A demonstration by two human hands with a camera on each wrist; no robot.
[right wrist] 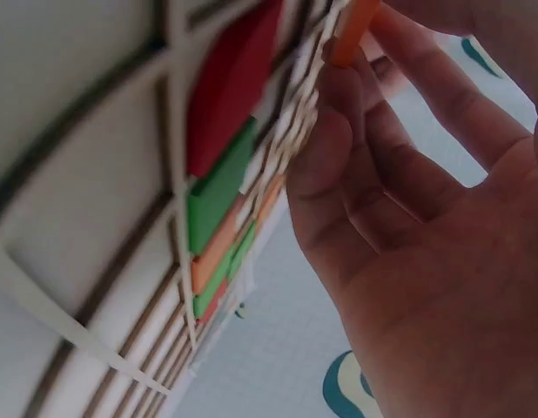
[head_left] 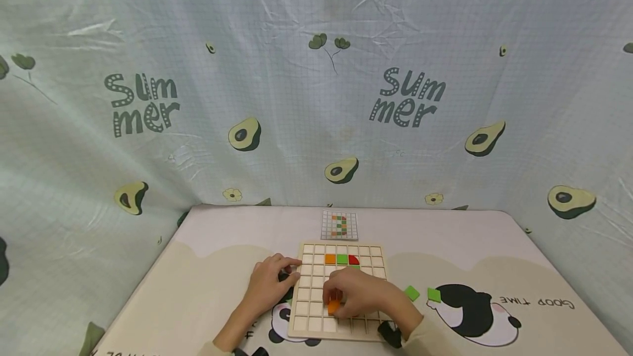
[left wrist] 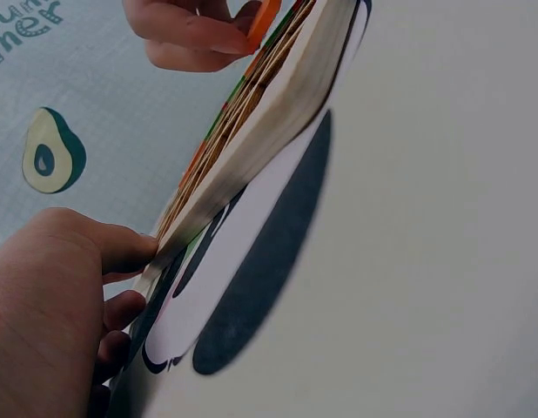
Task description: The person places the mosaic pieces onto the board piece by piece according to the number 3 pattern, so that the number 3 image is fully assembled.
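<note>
A wooden grid board lies on the table. In its upper rows sit an orange tile, a green tile and a red rounded-corner tile; more tiles below are partly hidden by my right hand. Over the lower middle cells, my right hand pinches another orange tile between thumb and fingers, tilted close over the grid. My left hand rests at the board's left edge, its fingertips touching the rim. The right wrist view shows a red tile and a green tile in the grid.
A small pattern card with a coloured grid lies behind the board. Two loose green tiles, one nearer and another farther right, lie right of the board. A printed curtain hangs behind the table.
</note>
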